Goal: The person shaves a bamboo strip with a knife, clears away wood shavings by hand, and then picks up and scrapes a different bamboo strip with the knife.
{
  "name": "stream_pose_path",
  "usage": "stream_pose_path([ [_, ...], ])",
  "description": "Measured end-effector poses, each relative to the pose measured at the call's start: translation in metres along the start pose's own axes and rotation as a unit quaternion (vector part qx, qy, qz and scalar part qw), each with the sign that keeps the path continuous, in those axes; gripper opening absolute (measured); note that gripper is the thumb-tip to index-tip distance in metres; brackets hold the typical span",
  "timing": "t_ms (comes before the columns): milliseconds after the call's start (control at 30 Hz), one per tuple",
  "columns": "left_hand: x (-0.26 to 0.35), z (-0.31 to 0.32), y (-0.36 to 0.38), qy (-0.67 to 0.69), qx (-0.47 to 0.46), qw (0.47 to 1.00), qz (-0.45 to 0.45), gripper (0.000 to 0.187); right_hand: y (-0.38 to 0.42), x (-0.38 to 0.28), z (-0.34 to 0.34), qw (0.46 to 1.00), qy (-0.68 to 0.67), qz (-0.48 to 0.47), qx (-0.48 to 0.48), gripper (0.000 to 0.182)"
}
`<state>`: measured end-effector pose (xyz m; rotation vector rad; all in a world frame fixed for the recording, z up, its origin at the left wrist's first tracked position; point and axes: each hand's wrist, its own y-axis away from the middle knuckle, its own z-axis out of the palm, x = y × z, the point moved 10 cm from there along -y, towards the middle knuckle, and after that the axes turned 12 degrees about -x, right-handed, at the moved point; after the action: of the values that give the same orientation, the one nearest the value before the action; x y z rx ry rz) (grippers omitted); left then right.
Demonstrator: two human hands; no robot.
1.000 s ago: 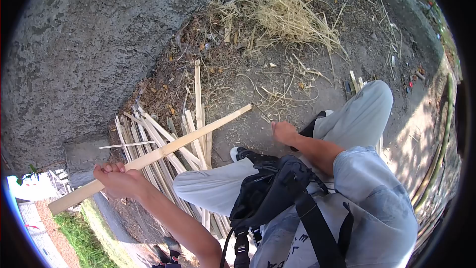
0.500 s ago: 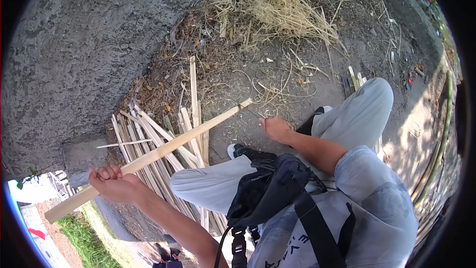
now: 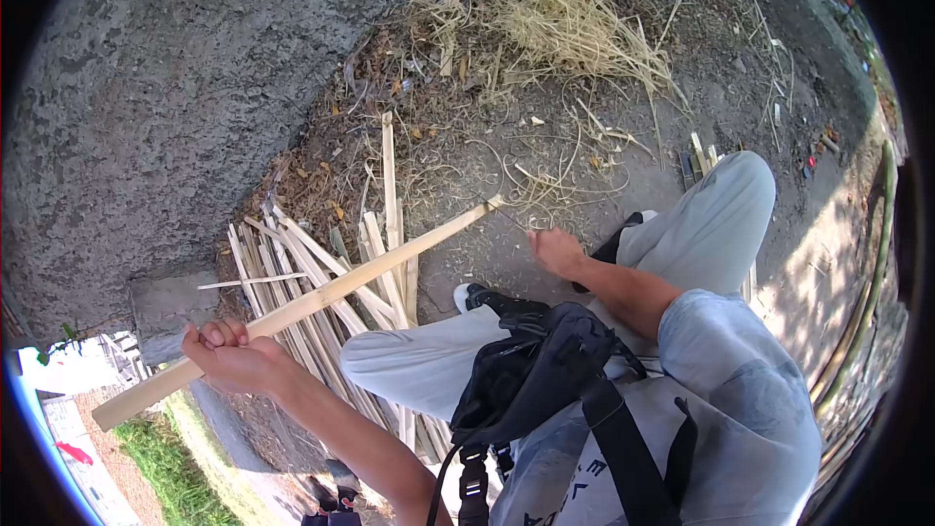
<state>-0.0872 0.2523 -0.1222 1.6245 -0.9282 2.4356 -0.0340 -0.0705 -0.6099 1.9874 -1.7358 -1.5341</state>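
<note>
Head view: seated person's left hand is clamped around a long bamboo slat angled across a pile of split slats. Right hand seems to pinch something thin near its far tip; closure unclear. Stripping looks underway; steady pulling seems needed next.

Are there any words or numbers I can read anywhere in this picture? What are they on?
Some pale letters stand on the grey shirt, beside the black strap: they look like "E V", but they are turned sideways, partly hidden by the strap, and too unclear to read as a word.
The long bamboo strip in the left hand, the pile of split bamboo and the right hand carry no text.
</note>
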Motion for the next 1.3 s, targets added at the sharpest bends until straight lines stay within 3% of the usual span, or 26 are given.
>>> stream_pose_path([
  [167, -0.002, 0.000, -0.005, 0.007, -0.007, 1.000, 0.001, 0.026, -0.019, 0.028, 0.018, 1.000, -0.015, 0.005, 0.027, 0.058],
  [300, -0.002, -0.010, -0.005, 0.006, -0.001, 1.000, 0.003, 0.029, 0.012, -0.015, -0.015, 1.000, -0.008, -0.009, 0.009, 0.057],
  [433, -0.004, -0.011, -0.006, 0.017, -0.011, 1.000, -0.002, 0.033, 0.001, -0.001, 0.010, 0.999, -0.011, -0.017, 0.032, 0.057],
  [500, -0.006, -0.010, -0.008, 0.058, -0.051, 0.997, -0.010, 0.033, -0.012, 0.027, 0.015, 0.997, -0.037, 0.003, 0.060, 0.058],
  [667, -0.013, -0.017, -0.015, 0.143, -0.158, 0.977, -0.028, 0.036, 0.007, -0.006, -0.005, 0.999, -0.034, -0.024, 0.019, 0.059],
  [833, -0.021, -0.008, -0.023, 0.249, -0.327, 0.909, -0.073, 0.037, 0.006, -0.018, -0.001, 0.997, -0.040, -0.036, 0.048, 0.057],
  [933, -0.005, 0.040, 0.000, 0.344, -0.519, 0.779, -0.074, 0.039, -0.010, 0.014, 0.017, 0.996, -0.079, -0.020, 0.041, 0.057],
  [1000, 0.000, 0.051, 0.004, 0.374, -0.535, 0.756, -0.057, 0.035, -0.017, 0.029, 0.012, 0.998, -0.063, 0.002, 0.023, 0.056],
  [1200, 0.013, 0.075, 0.022, 0.390, -0.575, 0.717, -0.045, 0.033, 0.031, -0.033, -0.019, 0.998, -0.054, -0.038, -0.004, 0.054],
  [1300, 0.017, 0.077, 0.029, 0.385, -0.586, 0.711, -0.051, 0.035, 0.026, -0.011, -0.013, 0.999, -0.044, -0.010, 0.004, 0.055],
])
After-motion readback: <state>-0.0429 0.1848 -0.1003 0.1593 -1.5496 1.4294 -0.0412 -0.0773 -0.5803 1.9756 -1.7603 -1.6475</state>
